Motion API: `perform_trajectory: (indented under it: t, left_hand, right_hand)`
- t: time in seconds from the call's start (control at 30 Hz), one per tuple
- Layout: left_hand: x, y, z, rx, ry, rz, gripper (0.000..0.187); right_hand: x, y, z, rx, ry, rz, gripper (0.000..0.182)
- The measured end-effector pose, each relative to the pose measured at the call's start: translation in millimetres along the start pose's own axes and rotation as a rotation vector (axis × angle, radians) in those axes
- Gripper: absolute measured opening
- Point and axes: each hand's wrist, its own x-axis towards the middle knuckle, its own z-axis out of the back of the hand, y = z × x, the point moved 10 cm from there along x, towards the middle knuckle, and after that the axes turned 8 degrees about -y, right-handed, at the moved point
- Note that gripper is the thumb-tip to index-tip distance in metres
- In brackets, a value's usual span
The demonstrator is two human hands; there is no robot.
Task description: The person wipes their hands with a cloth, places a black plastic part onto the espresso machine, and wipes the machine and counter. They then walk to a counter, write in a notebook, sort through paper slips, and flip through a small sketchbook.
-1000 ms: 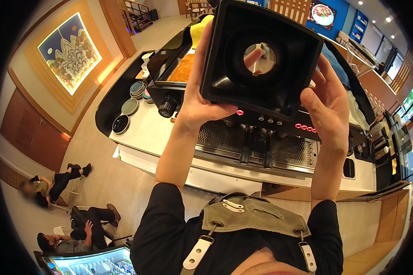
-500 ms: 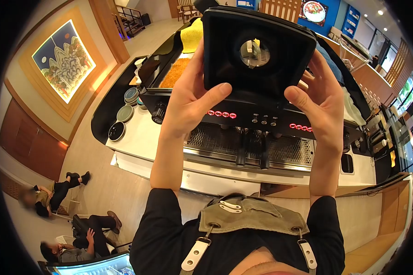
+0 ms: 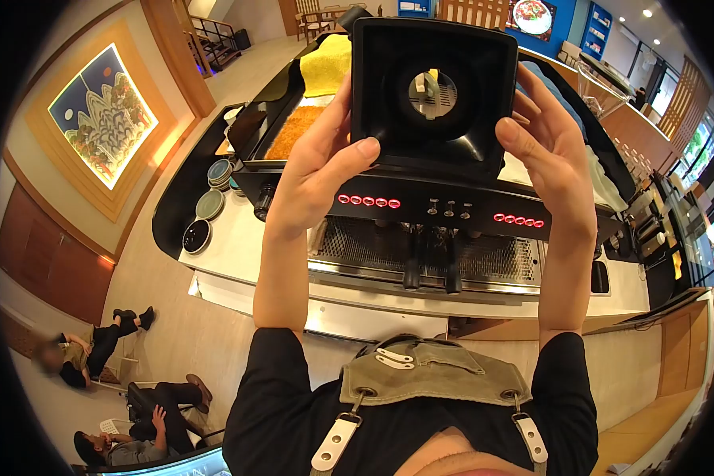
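A black, square, funnel-shaped hopper (image 3: 472,71) is raised in front of me, with a round hole in its middle that shows metal grating beyond. My left hand (image 3: 313,174) grips its left side, thumb on the near lower corner and fingers hidden behind. On the right side, my right hand (image 3: 555,159) holds it with the thumb at the edge and the fingers curved along the outside. Below stands an espresso machine (image 3: 484,200) with red-lit buttons. Two black portafilter handles (image 3: 412,266) point toward me over the drip tray (image 3: 353,250).
Stacked small dishes (image 3: 211,205) and a black bowl (image 3: 197,236) sit on the white counter (image 3: 242,254) at left. Yellow (image 3: 325,67) and orange cloths lie on the machine's top. Two seated people (image 3: 166,412) are at lower left, beyond the counter.
The hopper has turned more level and shifted slightly left and down in view, with both hands still at its sides. My view has shifted a little.
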Motion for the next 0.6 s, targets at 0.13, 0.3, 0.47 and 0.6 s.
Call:
perform_trajectory:
  t: [0.13, 0.3, 0.47, 0.6]
  left_hand:
    - [1.9, 3.2, -0.6, -0.017, 0.003, 0.056, 0.077]
    - [1.6, 3.9, -3.2, -0.017, 0.015, 0.065, 0.078]
    - [2.3, -2.5, -7.2, 0.015, 0.029, 0.015, 0.078]
    - [1.6, -5.1, -10.8, 0.016, 0.04, 0.004, 0.077]
  right_hand:
    - [5.1, -4.9, -0.4, 0.036, 0.009, -0.077, 0.075]
    - [8.0, -11.6, 0.8, 0.026, 0.071, -0.145, 0.069]
    - [8.0, -14.3, 1.5, 0.074, 0.044, -0.129, 0.068]
    - [6.0, -10.9, 1.3, 0.077, 0.039, -0.122, 0.069]
